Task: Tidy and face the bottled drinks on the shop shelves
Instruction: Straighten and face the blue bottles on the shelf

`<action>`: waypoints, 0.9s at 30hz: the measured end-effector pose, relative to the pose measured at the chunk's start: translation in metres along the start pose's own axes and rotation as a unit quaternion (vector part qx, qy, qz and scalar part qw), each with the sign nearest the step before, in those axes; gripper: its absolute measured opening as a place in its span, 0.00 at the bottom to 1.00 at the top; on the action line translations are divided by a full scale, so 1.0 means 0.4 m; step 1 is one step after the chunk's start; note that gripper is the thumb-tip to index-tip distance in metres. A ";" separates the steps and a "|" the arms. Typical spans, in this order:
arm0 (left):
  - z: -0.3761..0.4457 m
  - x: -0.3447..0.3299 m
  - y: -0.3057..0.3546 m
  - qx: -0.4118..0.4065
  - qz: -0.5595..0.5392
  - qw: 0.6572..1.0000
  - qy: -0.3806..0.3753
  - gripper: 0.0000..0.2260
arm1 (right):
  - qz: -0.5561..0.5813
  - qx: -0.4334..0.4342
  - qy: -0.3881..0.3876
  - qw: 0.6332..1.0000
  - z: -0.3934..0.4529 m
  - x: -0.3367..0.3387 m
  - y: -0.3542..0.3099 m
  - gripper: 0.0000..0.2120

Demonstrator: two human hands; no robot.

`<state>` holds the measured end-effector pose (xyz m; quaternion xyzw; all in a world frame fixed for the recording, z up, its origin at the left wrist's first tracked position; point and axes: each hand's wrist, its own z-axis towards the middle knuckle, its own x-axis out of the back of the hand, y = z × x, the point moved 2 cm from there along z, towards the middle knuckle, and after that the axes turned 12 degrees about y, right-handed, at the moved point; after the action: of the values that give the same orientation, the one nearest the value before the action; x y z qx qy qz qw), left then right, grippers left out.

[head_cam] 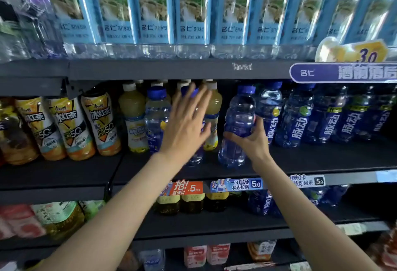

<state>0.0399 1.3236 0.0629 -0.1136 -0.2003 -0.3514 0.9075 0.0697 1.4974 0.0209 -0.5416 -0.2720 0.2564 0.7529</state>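
Reaching up from the bottom of the frame, the right hand (pixel 249 139) has its fingers clamped round a clear blue-capped bottle (pixel 237 127) standing at centre on the middle shelf (pixel 322 163), while the left hand (pixel 187 120) is spread, fingers apart, over another blue-capped bottle (pixel 194 124) just left of it. Behind stand yellow juice bottles (pixel 132 118), iced tea bottles (pixel 98 122) at left and dark blue bottles (pixel 296 120) at right. Soda water bottles (pixel 193 13) line the upper shelf.

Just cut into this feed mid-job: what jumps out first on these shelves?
Two bare arms reach into the middle shelf: the right hand grips a clear blue-capped bottle at the shelf front, and the left hand is spread open against the bottles beside it. Above, a tight row of blue-labelled water bottles fills the top shelf.
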 end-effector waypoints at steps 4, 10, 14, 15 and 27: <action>-0.107 0.025 0.068 0.239 -0.336 0.881 -0.230 0.29 | 0.142 -0.026 -0.060 0.988 -0.051 0.045 -0.051 0.41; -0.112 0.061 0.090 0.474 -0.511 0.694 -0.180 0.11 | 0.137 -0.038 -0.104 0.984 -0.108 0.062 -0.133 0.32; -0.096 0.115 0.048 0.342 -0.309 0.885 -0.068 0.29 | 0.160 -0.153 -0.124 0.967 -0.153 0.067 -0.142 0.19; -0.092 0.132 0.047 0.267 -0.247 0.930 -0.059 0.31 | 0.188 -0.192 -0.133 0.954 -0.172 0.065 -0.143 0.20; -0.132 0.196 0.036 0.461 -0.503 0.664 -0.307 0.16 | 0.213 -0.134 -0.115 0.961 -0.224 0.085 -0.167 0.25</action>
<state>0.1176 1.2694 0.0497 0.3358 -0.6308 -0.5621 0.4164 0.1617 1.4410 0.0655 -0.6497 -0.2669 0.4328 0.5651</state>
